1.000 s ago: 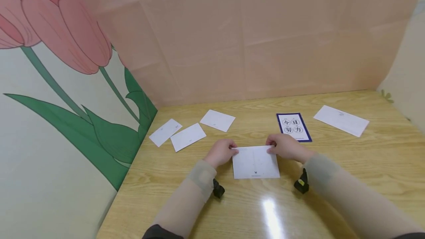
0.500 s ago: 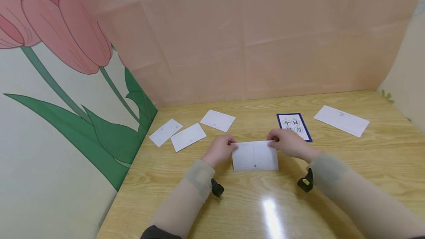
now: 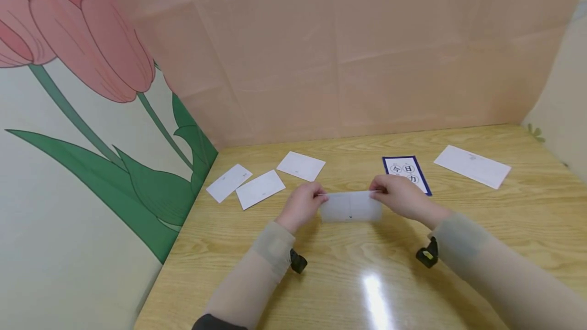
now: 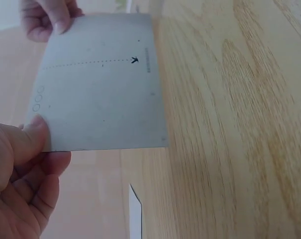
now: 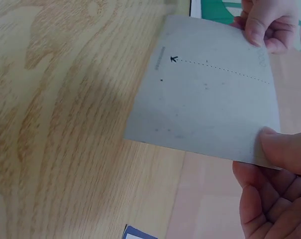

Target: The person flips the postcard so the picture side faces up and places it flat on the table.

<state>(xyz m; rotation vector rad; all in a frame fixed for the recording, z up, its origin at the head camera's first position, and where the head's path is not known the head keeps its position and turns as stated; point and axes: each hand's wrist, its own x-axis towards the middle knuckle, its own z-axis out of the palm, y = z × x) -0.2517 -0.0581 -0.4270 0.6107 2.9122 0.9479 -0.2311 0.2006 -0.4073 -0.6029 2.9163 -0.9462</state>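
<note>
A white postcard point(image 3: 350, 207) is held up between both hands over the middle of the wooden table. Its near face carries a dotted line and a small black mark, plain in the left wrist view on the card point(image 4: 100, 94). My left hand point(image 3: 302, 205) pinches the upper left corner, thumb on the near face and fingers behind. At the upper right corner my right hand point(image 3: 401, 197) pinches in the same way, as the right wrist view shows with its thumb over the card point(image 5: 200, 94). The card's far face is hidden.
Three white cards, a left one point(image 3: 228, 183), a middle one point(image 3: 260, 189) and a right one point(image 3: 300, 166), lie at the back left. A blue-bordered card with printed characters point(image 3: 403, 168) lies behind my right hand. Farther right is a long white card point(image 3: 472, 166).
Both hands have risen slightly, lifting the postcard. Its lower edge has swung away from me, so the near face looks much shorter and darker. The other cards lie as before.
</note>
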